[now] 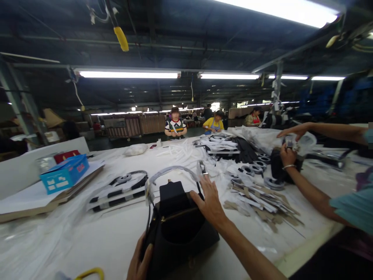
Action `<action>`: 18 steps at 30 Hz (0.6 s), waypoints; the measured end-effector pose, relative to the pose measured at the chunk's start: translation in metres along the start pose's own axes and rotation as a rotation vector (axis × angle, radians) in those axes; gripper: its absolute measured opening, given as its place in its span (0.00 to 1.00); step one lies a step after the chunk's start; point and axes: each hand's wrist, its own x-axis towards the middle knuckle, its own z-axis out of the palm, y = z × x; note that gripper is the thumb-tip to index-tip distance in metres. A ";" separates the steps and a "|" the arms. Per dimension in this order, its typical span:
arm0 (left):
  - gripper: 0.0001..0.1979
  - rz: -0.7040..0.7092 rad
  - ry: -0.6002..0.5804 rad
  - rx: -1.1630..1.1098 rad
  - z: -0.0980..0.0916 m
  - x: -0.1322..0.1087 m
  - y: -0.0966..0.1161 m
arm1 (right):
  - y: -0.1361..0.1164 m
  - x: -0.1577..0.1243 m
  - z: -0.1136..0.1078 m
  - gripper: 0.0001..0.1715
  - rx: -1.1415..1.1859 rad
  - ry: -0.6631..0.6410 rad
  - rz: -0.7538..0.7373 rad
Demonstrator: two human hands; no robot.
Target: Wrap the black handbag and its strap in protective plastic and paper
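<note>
Blk bag [175, 251] w/ gold zip [163, 219]; blue box [64, 174]; wht tabletop [93, 241].

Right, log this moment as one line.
left hand: holding black handbag by left side | right hand: at bag's upper right edge | flap: raised | bag mouth: open | handle: arched up, pale wrapping

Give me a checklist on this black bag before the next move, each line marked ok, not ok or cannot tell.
1. Left hand on the side of the black bag: ok, thumb and fingers hold its left edge.
2. Right hand holding something: cannot tell; it is at the bag's upper right, fingers extended.
3. Flap clear of the opening: ok, it stands up behind it.
4. Inside of the bag free of contents: cannot tell, too dark.
5. Handle bare: not ok, a pale wrapping covers it.
6. Co-worker's hands away from the bag: ok, off to the right.
</note>
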 end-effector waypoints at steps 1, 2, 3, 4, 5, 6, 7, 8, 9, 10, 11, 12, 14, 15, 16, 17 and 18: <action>0.31 0.003 0.014 -0.006 0.000 0.000 0.001 | -0.002 0.001 0.001 0.32 0.006 -0.005 0.015; 0.31 0.006 0.021 -0.009 0.000 0.000 0.001 | -0.003 0.001 0.002 0.31 0.017 -0.007 0.034; 0.31 0.010 0.022 -0.010 0.000 0.000 0.000 | -0.004 0.001 0.003 0.30 0.028 -0.009 0.054; 0.31 0.013 0.016 -0.009 -0.001 0.000 -0.001 | -0.004 0.000 0.003 0.30 0.040 -0.010 0.073; 0.32 0.013 -0.003 -0.007 -0.002 0.000 -0.002 | -0.005 0.000 0.004 0.30 0.050 -0.011 0.089; 0.33 0.013 -0.021 -0.005 -0.003 0.001 -0.004 | -0.005 -0.001 0.003 0.30 0.057 -0.014 0.101; 0.33 0.010 -0.031 -0.006 -0.005 0.002 -0.006 | -0.006 -0.001 0.003 0.31 0.061 -0.019 0.109; 0.32 0.006 -0.038 -0.010 -0.006 0.003 -0.008 | -0.007 -0.001 0.003 0.32 0.064 -0.026 0.113; 0.32 0.005 -0.039 -0.016 -0.008 0.004 -0.010 | -0.008 -0.001 0.002 0.32 0.066 -0.032 0.116; 0.31 0.007 -0.042 -0.023 -0.009 0.005 -0.012 | -0.009 -0.001 0.002 0.32 0.067 -0.041 0.119; 0.31 0.011 -0.046 -0.027 -0.009 0.005 -0.013 | -0.010 0.000 0.001 0.32 0.066 -0.049 0.121; 0.30 0.019 -0.043 -0.029 -0.009 0.006 -0.013 | -0.012 0.000 0.001 0.32 0.066 -0.055 0.124; 0.30 0.041 -0.028 -0.026 -0.007 0.005 -0.012 | -0.014 0.000 0.000 0.33 0.065 -0.062 0.135; 0.29 0.047 -0.021 -0.024 -0.005 0.004 -0.010 | -0.016 0.000 -0.001 0.33 0.067 -0.066 0.144; 0.29 0.048 -0.013 -0.023 -0.003 0.004 -0.009 | -0.017 0.000 -0.002 0.32 0.069 -0.069 0.154; 0.29 0.047 0.001 -0.025 -0.001 0.002 -0.008 | -0.019 0.001 -0.003 0.32 0.070 -0.073 0.162; 0.29 0.043 0.016 -0.030 0.001 0.001 -0.006 | -0.020 0.001 -0.004 0.30 0.071 -0.078 0.168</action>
